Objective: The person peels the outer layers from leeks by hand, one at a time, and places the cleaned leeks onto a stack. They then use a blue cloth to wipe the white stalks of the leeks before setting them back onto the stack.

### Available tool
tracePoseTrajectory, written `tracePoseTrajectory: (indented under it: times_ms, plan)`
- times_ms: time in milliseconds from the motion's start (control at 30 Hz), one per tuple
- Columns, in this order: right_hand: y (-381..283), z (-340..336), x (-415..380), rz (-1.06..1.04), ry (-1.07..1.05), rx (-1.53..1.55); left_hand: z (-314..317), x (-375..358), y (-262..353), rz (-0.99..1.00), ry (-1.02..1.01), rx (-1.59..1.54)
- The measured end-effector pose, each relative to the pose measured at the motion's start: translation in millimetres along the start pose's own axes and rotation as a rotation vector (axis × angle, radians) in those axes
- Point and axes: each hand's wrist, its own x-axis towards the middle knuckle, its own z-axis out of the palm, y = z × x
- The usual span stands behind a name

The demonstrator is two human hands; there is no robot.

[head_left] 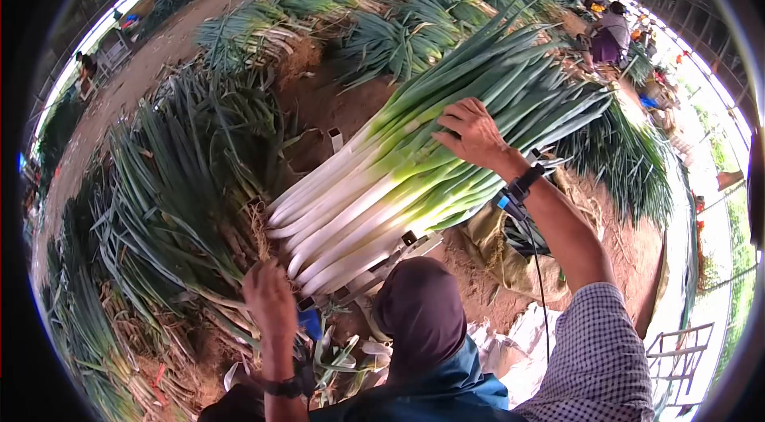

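The person's right grip [470, 131] rests on the green leaves of the leeks [358, 183], fingers part-curled; whether it holds any, one cannot tell. The left grip [269, 294] is blurred beside the root ends, its hold unclear. The leeks lie slantwise across a metal frame [422, 245], with a darker heap [171, 175] to the left

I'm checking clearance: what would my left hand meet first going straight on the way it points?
Your left hand would probably meet the stringy roots by the white leek ends first; depth is unclear.
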Motion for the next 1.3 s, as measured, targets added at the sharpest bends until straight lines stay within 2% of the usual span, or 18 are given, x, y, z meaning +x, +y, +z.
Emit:
tracePoseTrajectory:
  times_ms: [33,100,133,200,233,333,533,667,800,833,933,1033,1133,1167,1267,1300]
  plan:
    - [-4,-1,5,-0.061,0.089,-0.040,6,14,28,0.109,0.008,-0.020]
    - [-1,2,6,-0.091,0.045,-0.008,39,33,61,0.149,-0.053,-0.101]
    - [0,3,5,-0.105,0.019,0.011,65,38,62,0.219,-0.001,-0.131]
    - [-3,-5,-5,-0.044,-0.045,0.017,106,32,57,0.154,0.002,-0.239]
    - [-6,-9,-14,-0.017,-0.081,0.018,108,28,59,0.147,0.027,-0.226]
    - [-19,-13,-43,-0.015,0.050,0.005,111,19,62,0.130,0.061,-0.197]
    - [1,3,-30,-0.032,-0.139,0.001,120,26,55,0.121,-0.033,-0.176]
    - [8,17,-18,-0.023,-0.184,0.004,118,35,50,0.099,-0.178,-0.135]
    - [13,28,-23,-0.190,-0.232,-0.295,119,29,47,0.080,-0.173,-0.127]
    - [14,31,-23,-0.243,-0.289,-0.467,122,26,43,0.083,-0.166,-0.113]
    - [8,18,-23,0.019,-0.382,-0.146,126,32,42,0.109,-0.165,-0.141]
    - [-7,-20,-28,-0.033,-0.315,-0.018,121,36,42,0.124,-0.130,-0.206]
    - [-7,-34,-36,-0.126,-0.326,-0.008,122,40,41,0.146,-0.126,-0.250]
    - [-3,-34,-31,-0.168,-0.269,-0.038,124,39,38,0.140,-0.137,-0.255]
    - [12,-29,-4,-0.128,-0.434,-0.150,129,42,31,0.118,-0.151,-0.269]
    - [17,-25,6,-0.163,-0.384,-0.167,131,43,29,0.113,-0.158,-0.267]
